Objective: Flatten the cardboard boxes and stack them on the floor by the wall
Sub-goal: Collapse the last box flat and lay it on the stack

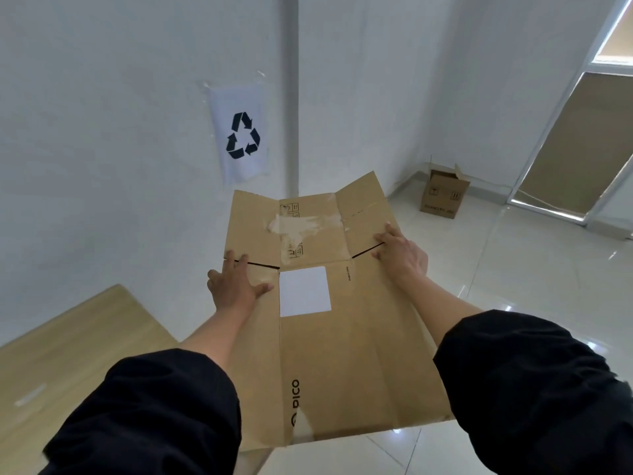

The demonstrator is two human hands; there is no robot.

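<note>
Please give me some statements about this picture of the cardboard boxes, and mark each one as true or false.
1. Both hands, left hand and right hand, rest on the flattened box. True.
2. The flattened box carries a white label. True.
3. The small box in the corner is already flattened. False: it stands upright, flaps open.
4. The recycling sign lies on the floor. False: it is taped to the wall.
5. The wooden table is to the person's right. False: it is to the left.

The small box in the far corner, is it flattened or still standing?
Still standing: the small box keeps its box shape on the floor, top flaps up.
</note>
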